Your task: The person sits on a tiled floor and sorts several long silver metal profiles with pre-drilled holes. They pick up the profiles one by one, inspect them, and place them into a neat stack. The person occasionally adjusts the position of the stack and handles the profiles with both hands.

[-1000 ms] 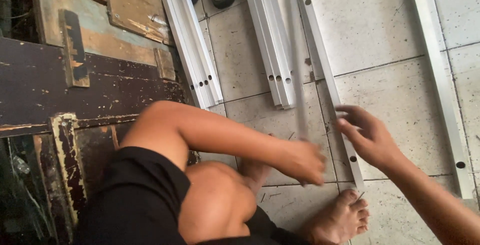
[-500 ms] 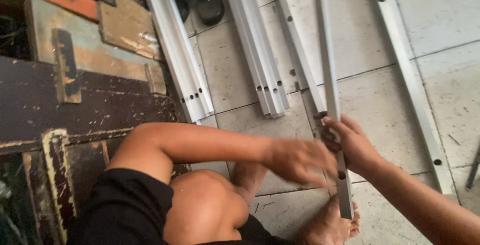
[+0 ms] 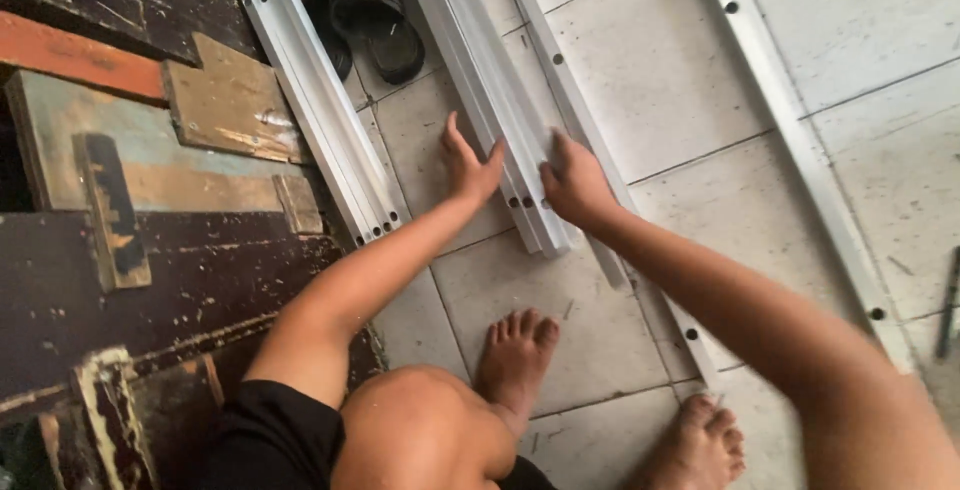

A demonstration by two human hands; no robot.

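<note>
On the pale tiled floor (image 3: 650, 80), a bundle of silver aluminium channel bars (image 3: 490, 100) is flanked by the left hand (image 3: 468, 165) and right hand (image 3: 575, 185), fingers spread flat, nothing clasped. The bars' upper ends are cut off; black sandals (image 3: 375, 10) are partly hidden.

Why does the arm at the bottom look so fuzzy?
Head view: the right forearm is close to the camera and smeared by blur; the hands on the metal rails are sharper; light is soft and even, with no glare or hard shadows.
</note>
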